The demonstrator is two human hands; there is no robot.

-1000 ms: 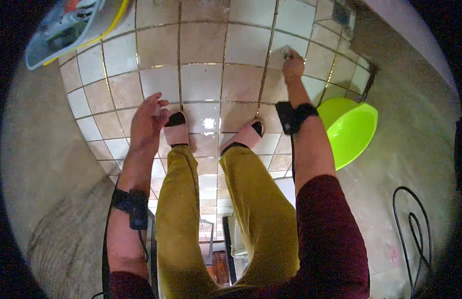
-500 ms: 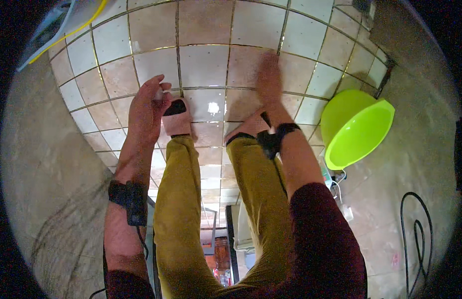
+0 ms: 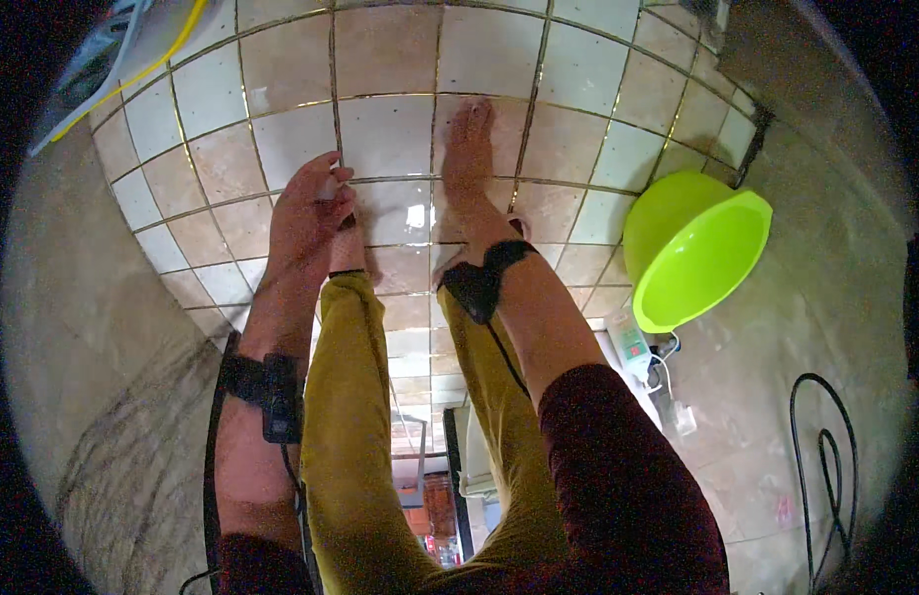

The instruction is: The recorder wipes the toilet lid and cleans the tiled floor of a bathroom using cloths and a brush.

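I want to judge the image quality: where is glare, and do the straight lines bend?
In the head view, a bright glare spot sits on the glossy tiled floor between the left hand and the right hand; the tile joints bow outward toward the dark round rim; the green bowl looks evenly lit and sharp.

A person's left hand (image 3: 309,213) curled near one foot, while the right hand (image 3: 469,149) lay flat, fingers extended, against glossy beige tiles (image 3: 390,129). A lime-green plastic basin (image 3: 692,248) sat tilted to the right.
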